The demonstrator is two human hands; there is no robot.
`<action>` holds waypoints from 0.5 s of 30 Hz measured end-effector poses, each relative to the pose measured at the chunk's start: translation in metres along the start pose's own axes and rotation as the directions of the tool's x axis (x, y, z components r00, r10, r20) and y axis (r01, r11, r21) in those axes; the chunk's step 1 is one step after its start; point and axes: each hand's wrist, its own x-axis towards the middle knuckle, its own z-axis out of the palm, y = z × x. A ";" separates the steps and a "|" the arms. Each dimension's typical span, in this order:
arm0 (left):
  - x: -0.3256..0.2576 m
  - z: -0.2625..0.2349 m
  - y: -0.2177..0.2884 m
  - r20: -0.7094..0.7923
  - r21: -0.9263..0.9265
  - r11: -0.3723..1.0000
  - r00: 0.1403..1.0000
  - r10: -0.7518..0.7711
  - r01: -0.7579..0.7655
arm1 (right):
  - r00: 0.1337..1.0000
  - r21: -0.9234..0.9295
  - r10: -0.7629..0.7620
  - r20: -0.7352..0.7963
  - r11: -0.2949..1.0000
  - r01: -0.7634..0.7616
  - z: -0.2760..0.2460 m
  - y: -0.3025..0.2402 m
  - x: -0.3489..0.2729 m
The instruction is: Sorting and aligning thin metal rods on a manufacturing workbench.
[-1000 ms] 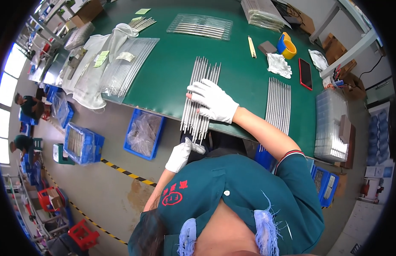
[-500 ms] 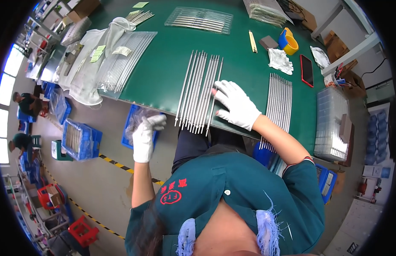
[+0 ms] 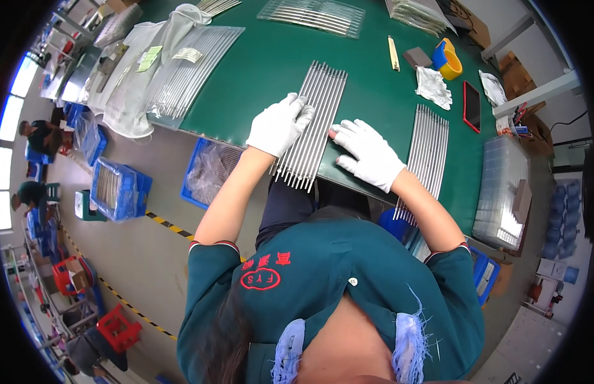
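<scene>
While white-gloved left hand point(image 3: 277, 125) touches slim silver metal rods point(image 3: 320, 118), grip unclear, I hold white-gloved right hand point(image 3: 368, 155) loosely spread alongside.

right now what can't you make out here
All in the head view:
Middle metal rods: partly covered by the gloved left hand.
Right-hand metal rods: lower stretch partly hidden by the right forearm.
Clear plastic tray: far edge cut off by the picture's top.
Blue crate: contents partly hidden by plastic film and the left forearm.

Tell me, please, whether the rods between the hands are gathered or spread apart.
Gathered: the rods lie side by side in one close band on the table.
</scene>
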 end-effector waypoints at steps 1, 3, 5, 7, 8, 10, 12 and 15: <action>-0.004 -0.002 -0.003 -0.052 -0.010 0.999 0.998 0.042 -0.043 | 1.000 0.043 0.014 0.024 0.999 -0.015 -0.008 0.004 0.003; -0.016 -0.012 -0.008 -0.066 -0.211 0.977 0.998 -0.009 -0.005 | 0.990 0.136 0.023 -0.138 0.991 -0.004 -0.001 0.028 0.009; -0.032 -0.029 -0.007 -0.129 -0.216 0.974 0.991 0.045 -0.072 | 0.962 -0.063 -0.033 -0.271 0.998 0.016 -0.001 0.052 0.028; -0.050 -0.044 -0.008 -0.055 -0.120 0.973 0.980 0.190 -0.196 | 0.966 -0.109 0.021 -0.259 0.993 -0.051 0.006 0.080 0.056; -0.064 -0.050 -0.006 0.081 -0.028 0.981 0.977 0.195 -0.194 | 0.965 -0.115 0.045 -0.258 0.990 -0.076 0.008 0.089 0.071; -0.076 -0.056 0.006 0.336 0.000 0.979 0.922 0.192 -0.204 | 0.971 -0.166 0.001 -0.238 0.985 -0.042 0.010 0.107 0.100; -0.086 -0.047 0.008 0.271 0.022 0.967 0.933 0.238 -0.253 | 0.981 -0.062 0.068 -0.184 0.995 -0.080 0.004 0.103 0.125; -0.078 -0.034 0.008 0.198 0.021 0.957 0.939 0.281 -0.291 | 0.978 0.225 0.163 -0.130 0.965 -0.131 0.003 0.106 0.151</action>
